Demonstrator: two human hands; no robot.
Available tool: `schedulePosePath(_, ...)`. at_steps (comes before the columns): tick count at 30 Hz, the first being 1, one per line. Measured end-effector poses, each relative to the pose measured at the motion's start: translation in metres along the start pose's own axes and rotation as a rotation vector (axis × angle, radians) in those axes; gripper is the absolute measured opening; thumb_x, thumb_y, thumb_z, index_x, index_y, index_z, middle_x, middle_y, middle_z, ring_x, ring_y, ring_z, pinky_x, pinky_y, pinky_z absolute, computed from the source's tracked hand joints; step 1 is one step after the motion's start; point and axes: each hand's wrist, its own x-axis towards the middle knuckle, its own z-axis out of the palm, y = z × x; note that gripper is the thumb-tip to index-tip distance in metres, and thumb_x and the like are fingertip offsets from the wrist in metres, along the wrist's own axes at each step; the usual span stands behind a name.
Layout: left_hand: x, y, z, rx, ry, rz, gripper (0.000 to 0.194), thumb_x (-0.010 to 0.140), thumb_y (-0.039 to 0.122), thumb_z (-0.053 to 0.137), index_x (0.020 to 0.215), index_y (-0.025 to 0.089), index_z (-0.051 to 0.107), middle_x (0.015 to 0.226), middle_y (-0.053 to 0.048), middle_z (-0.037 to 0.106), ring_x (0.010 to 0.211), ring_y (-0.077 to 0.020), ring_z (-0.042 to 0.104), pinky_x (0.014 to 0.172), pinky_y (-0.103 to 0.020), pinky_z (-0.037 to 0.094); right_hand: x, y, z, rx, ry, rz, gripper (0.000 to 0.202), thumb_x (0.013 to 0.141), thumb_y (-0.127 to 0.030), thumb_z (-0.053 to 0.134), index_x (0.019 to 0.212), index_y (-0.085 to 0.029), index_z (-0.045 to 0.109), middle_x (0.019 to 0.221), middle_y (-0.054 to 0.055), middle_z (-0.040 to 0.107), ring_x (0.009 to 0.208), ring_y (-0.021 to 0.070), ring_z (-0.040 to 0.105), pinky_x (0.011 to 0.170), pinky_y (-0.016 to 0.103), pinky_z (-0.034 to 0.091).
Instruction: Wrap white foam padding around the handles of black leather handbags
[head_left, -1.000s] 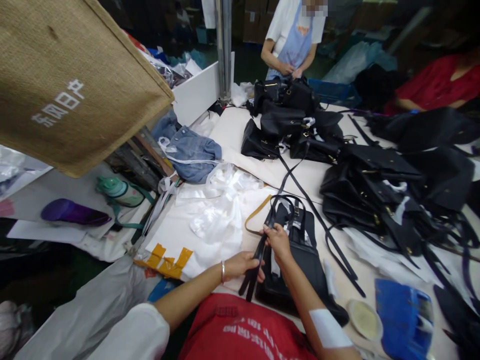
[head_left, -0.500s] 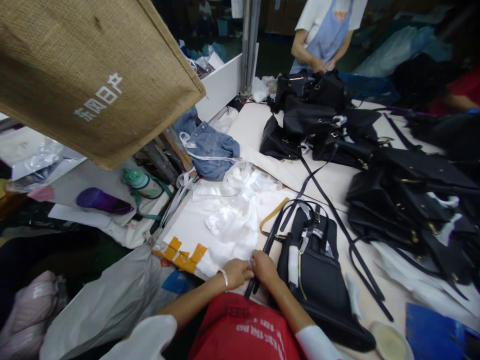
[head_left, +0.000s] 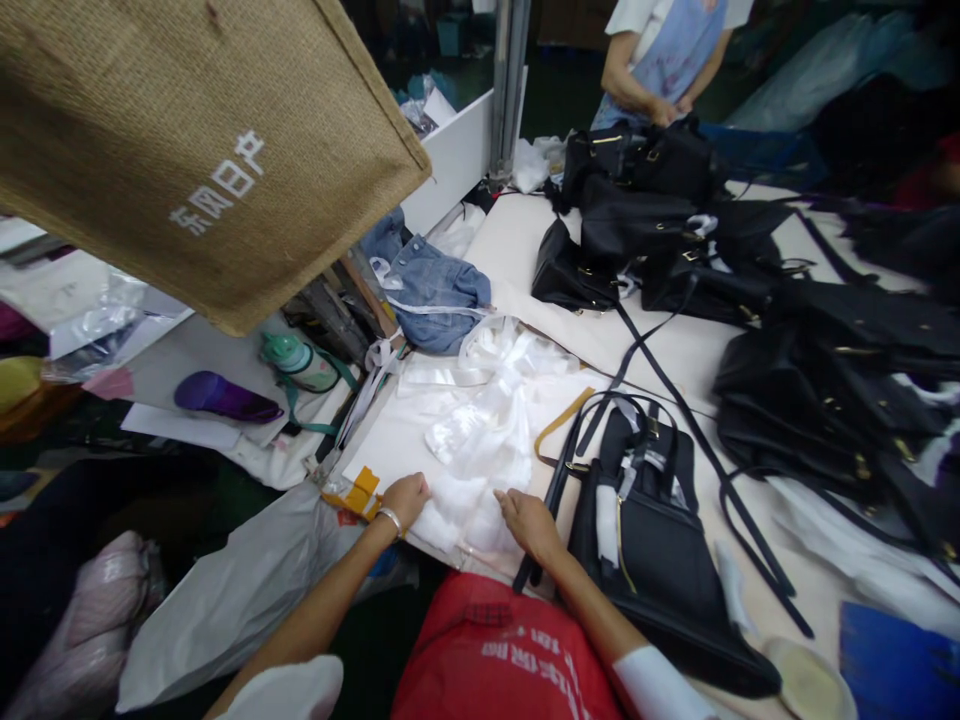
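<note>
White filmy material (head_left: 480, 440) lies bunched on the pale table near its front edge. My left hand (head_left: 406, 499), with a bracelet at the wrist, is closed at the material's left side; what its fingers hold is too small to make out. At the right side of the material is my right hand (head_left: 526, 522), its fingers extended and apart. Just right of that hand, dark straps run beside a black backpack (head_left: 652, 550) with a gold zip, lying flat on the table.
More black bags (head_left: 817, 400) are heaped at the right and back. A blue denim item (head_left: 435, 290) lies behind the white material. A burlap bag (head_left: 225, 150) hangs at upper left. Another person (head_left: 660, 60) handles a bag across the table. Orange tape (head_left: 363, 492) marks the table edge.
My hands, together at the table's front edge before, have moved apart, the left one to the left. The fingers of my right hand have opened. The view has shifted slightly.
</note>
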Motion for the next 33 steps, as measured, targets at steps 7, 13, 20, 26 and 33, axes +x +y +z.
schedulePosePath(7, -0.016, 0.011, 0.003, -0.413, -0.124, 0.018, 0.027, 0.077, 0.045, 0.049, 0.07, 0.018, 0.048, 0.057, 0.003, 0.054, 0.048, -0.0099, 0.049, 0.048, -0.021, 0.035, -0.008, -0.009, 0.029, 0.468, -0.11, 0.026, 0.027, 0.086, -0.044, 0.046, 0.082, -0.018, 0.05, 0.067, -0.001, 0.06, 0.056, 0.0116, 0.058, 0.05, 0.021, 0.043)
schedulePosePath(13, -0.021, 0.034, 0.029, -0.586, -0.078, 0.034, 0.03, 0.074, 0.047, 0.053, 0.067, 0.018, 0.047, 0.049, 0.005, 0.051, 0.039, -0.0076, 0.042, 0.041, -0.02, 0.032, -0.011, -0.02, 0.05, 0.873, -0.155, 0.112, 0.037, 0.072, -0.048, 0.063, 0.088, -0.02, 0.045, 0.063, -0.005, 0.056, 0.053, 0.0128, 0.057, 0.046, 0.023, 0.044)
schedulePosePath(20, -0.03, 0.044, 0.032, -0.543, 0.117, 0.035, 0.018, 0.077, 0.037, 0.053, 0.08, 0.019, 0.052, 0.065, 0.0, 0.06, 0.06, -0.0155, 0.058, 0.056, -0.026, 0.044, -0.011, -0.011, 0.039, 0.459, 0.052, 0.02, 0.017, 0.085, -0.033, 0.048, 0.075, -0.02, 0.051, 0.062, -0.003, 0.06, 0.054, 0.0111, 0.056, 0.054, 0.02, 0.04)
schedulePosePath(26, -0.036, 0.076, 0.005, -0.247, -0.112, 0.581, 0.021, 0.083, 0.031, 0.052, 0.101, 0.024, 0.06, 0.117, -0.007, 0.058, 0.115, -0.0215, 0.048, 0.101, -0.032, 0.033, -0.013, -0.013, 0.025, 0.026, -0.103, -0.154, 0.024, 0.093, -0.031, 0.036, 0.09, -0.018, 0.056, 0.071, 0.002, 0.067, 0.07, 0.0144, 0.061, 0.064, 0.022, 0.037)
schedulePosePath(33, 0.001, 0.064, 0.008, 0.327, -0.362, 0.552, 0.011, 0.08, 0.024, 0.056, 0.076, 0.021, 0.065, 0.081, -0.008, 0.063, 0.09, -0.0262, 0.055, 0.085, -0.037, 0.038, -0.014, -0.015, 0.013, -0.291, -0.04, -0.17, 0.023, 0.093, -0.029, 0.036, 0.097, -0.02, 0.057, 0.087, 0.006, 0.068, 0.081, 0.0198, 0.062, 0.067, 0.026, 0.037)
